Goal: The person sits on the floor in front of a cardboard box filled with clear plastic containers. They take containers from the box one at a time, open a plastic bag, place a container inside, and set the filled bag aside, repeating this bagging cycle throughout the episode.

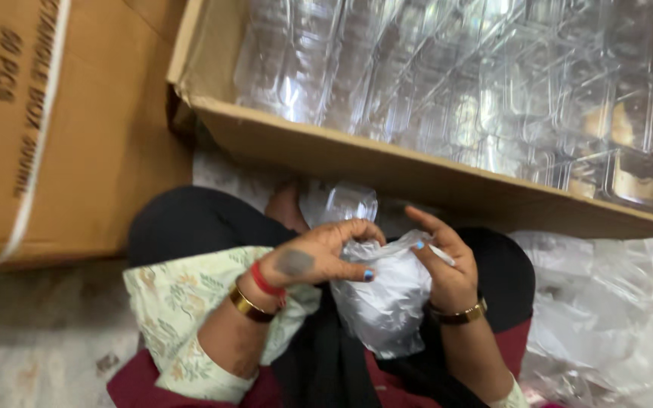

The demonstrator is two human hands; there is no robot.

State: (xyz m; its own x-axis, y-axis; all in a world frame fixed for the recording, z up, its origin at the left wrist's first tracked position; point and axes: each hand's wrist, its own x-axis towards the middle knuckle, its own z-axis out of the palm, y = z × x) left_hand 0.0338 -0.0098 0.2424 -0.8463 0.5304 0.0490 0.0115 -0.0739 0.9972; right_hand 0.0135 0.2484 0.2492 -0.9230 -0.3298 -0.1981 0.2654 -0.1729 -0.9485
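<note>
- Head view: left hand [319,257] and right hand [444,264] both work a clear plastic bag [383,302] held over the lap, just below the edge of the open cardboard box [387,159].
- Left hand: fingers curled together, thumb and fingertips pinched on the bag's upper film near its mouth.
- Right hand: fingers partly apart, index raised; thumb and lower fingers seem to grip the bag's bunched top edge. Exact contact is hard to tell through the film.
- Bag looks filled with clear plastic containers; a rounded clear piece [341,202] sticks up behind the left hand.
- Judgement: the hands are handling the bag's mouth. To do it well, keep both pinches close together on the film, support the weight on the lap, avoid tearing the thin plastic.
- Around: the open box holds rows of clear plastic containers [493,83]; a closed cardboard carton [62,128] sits at far left; loose plastic sheeting [606,317] lies by the right knee.
- In the way: the box edge sits just above the hands and limits lift room; sheeting clutters the right side.
</note>
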